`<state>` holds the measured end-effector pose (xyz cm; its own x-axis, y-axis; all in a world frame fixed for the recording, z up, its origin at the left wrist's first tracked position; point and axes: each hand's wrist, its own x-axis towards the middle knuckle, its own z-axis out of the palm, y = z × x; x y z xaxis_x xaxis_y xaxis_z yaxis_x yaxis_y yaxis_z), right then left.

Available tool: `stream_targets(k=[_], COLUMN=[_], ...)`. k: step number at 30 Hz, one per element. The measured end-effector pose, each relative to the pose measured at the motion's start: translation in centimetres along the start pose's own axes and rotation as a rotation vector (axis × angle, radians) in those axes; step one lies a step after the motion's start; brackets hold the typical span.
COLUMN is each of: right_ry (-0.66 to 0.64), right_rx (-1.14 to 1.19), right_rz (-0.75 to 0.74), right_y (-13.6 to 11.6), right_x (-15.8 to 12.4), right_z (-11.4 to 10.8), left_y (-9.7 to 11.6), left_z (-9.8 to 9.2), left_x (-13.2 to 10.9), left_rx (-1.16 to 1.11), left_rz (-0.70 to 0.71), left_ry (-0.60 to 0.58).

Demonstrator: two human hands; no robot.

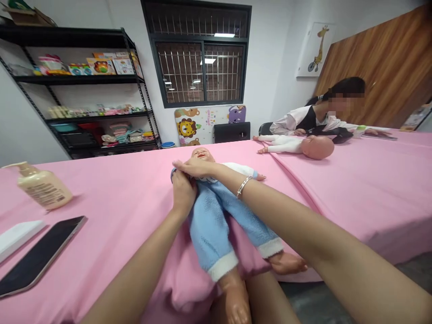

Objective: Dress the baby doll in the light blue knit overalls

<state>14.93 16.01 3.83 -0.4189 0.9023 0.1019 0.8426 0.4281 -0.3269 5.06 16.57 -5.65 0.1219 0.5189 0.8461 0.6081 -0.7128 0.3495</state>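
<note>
A baby doll (209,216) lies on its back in front of me, in fuzzy blue trousers with white cuffs and a white top with blue cuffs. Its head points away from me, and its bare feet hang over the near table edge. At the doll's arm on the left, my left hand (184,191) is closed round the sleeve near its blue cuff. My right hand (195,167) reaches across the doll's chest to the same sleeve, its fingers closed there and partly hidden. The doll's other arm lies stretched out to the right.
On the pink-covered table (118,189) at left are a pump bottle (45,186), a phone (40,254) and a white box (18,238). A second doll (300,145) lies at right, near a seated person (303,119). Shelves (97,78) stand behind.
</note>
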Motion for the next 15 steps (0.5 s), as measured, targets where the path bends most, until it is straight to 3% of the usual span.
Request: stream_targets(k=[4, 7, 12, 15], right_ry=[0.142, 0.149, 0.093, 0.203], right_rx=[-0.281, -0.211, 0.490, 0.905], right_rz=[0.085, 0.121, 0.087, 0.058], right_y=[-0.4, 0.3, 1.4, 2.2], right_x=[-0.3, 0.5, 2.8, 4.7], right_z=[-0.4, -1.3, -0.4, 1.5], left_y=[-0.2, -0.3, -0.3, -0.2], left_z=[-1.4, -2.1, -2.0, -2.9], left_x=[1.0, 1.4, 1.2, 1.7], left_rx=[0.015, 0.034, -0.256, -0.599], left_rz=[-0.169, -0.254, -0.212, -0.337], left_ry=[-0.179, -0.295, -0.322, -0.348])
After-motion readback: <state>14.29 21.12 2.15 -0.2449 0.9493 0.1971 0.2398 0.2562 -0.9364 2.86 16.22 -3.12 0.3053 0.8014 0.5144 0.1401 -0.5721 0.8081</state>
